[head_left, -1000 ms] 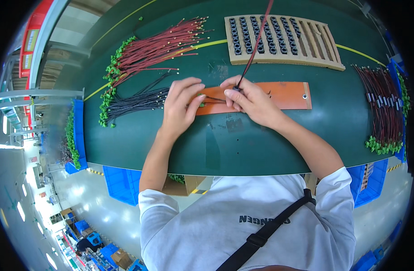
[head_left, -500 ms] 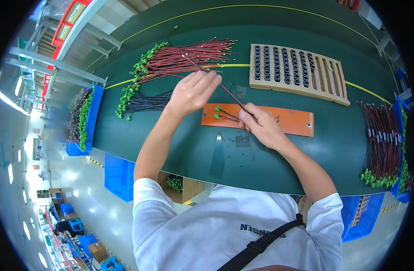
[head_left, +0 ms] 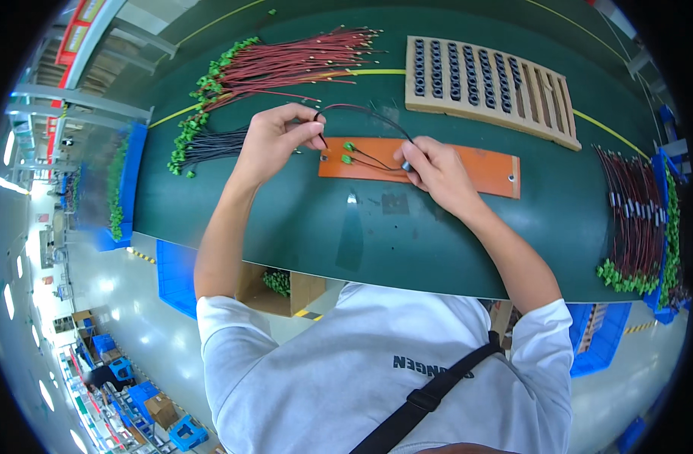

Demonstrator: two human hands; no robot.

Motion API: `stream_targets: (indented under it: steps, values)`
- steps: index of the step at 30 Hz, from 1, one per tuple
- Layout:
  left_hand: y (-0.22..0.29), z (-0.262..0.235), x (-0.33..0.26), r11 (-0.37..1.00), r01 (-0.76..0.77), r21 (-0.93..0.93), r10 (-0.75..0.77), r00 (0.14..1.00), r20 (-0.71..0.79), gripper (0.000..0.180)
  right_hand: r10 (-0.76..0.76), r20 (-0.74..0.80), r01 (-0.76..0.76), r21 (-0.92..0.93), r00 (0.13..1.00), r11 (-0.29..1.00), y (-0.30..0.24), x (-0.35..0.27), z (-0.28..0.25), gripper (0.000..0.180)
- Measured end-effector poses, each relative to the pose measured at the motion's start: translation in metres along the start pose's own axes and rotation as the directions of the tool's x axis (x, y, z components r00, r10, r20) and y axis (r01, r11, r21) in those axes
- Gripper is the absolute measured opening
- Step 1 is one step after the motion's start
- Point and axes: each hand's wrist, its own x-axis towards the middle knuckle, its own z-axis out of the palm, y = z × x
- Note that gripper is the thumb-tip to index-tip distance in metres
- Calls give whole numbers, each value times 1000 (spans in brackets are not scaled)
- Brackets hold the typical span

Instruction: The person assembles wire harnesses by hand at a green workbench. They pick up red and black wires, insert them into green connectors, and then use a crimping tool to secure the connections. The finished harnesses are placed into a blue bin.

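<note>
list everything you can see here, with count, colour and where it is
red wire bundle: one, red with green ends, far left of the belt
black wire bundle: one, black with green ends, beside the left hand
looped wire: one, dark, held between both hands
orange plate: one, orange, belt centre
green-ended wires: two, lying on the orange plate
wooden rack: one, tan, dark rings in slots, far centre-right
finished wires: one pile, dark red, right edge
green belt: one, dark green
left hand: pinching the wire end
right hand: gripping the wire's other end
</note>
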Motion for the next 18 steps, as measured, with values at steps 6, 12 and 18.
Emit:
stream_targets:
  steps: [6, 12, 18]
  values:
    - [10, 69, -28, 806, 152, -572, -105, 988, 114, 18, 203, 51, -205, 426, 978, 881, -8, 4, 2, 28]
    - [2, 94, -23, 815, 59, -577, -76, 997, -5, 14, 219, 52, -218, 461, 974, 860, -7, 4, 4, 28]
    - [-3, 98, -25, 788, -41, -614, -17, 996, -88, 14, 207, 58, -210, 451, 977, 867, -5, 5, 3, 29]
